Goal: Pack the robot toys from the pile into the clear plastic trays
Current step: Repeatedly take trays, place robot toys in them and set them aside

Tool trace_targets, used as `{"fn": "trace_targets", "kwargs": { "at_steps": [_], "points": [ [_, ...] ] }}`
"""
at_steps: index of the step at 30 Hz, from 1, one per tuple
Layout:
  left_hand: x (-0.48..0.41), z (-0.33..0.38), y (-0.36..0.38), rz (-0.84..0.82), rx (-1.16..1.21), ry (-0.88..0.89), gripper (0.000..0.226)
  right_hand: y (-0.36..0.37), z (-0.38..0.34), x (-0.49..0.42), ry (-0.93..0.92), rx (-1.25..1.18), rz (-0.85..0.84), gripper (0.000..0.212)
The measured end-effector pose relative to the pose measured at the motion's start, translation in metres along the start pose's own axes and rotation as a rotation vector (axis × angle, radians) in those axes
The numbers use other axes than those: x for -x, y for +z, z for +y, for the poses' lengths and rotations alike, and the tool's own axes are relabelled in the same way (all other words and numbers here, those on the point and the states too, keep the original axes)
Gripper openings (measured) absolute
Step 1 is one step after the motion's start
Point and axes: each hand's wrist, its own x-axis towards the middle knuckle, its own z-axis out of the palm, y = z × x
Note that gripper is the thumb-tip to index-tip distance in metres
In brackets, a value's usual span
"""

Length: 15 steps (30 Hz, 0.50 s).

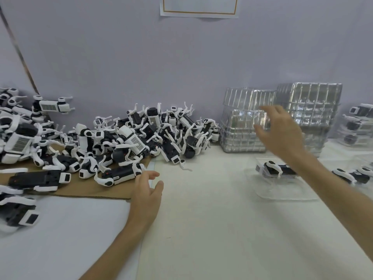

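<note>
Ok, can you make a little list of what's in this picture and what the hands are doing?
toy pile: black and white, heaped at left, partly on cardboard
tray stacks: two clear stacks at the back right
tray in use: flat on the table, one robot toy in it
left hand: beside the pile, fingers relaxed, holding nothing
right hand: raised in front of the tray stacks, fingers spread, holding nothing
</note>
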Motion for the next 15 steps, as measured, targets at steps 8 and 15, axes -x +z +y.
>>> {"fn": "trace_targets", "kwargs": {
  "at_steps": [8, 15],
  "points": [
    [0.003, -0.005, 0.003, -0.017, 0.024, 0.015, 0.018, 0.044, 0.015, -0.125, 0.150, 0.246, -0.245, 0.084],
    [0.002, -0.001, -0.001, -0.034, 0.018, 0.026, 0.017, 0.048, 0.007, -0.132, 0.196, 0.462, -0.160, 0.049]
  ]
}}
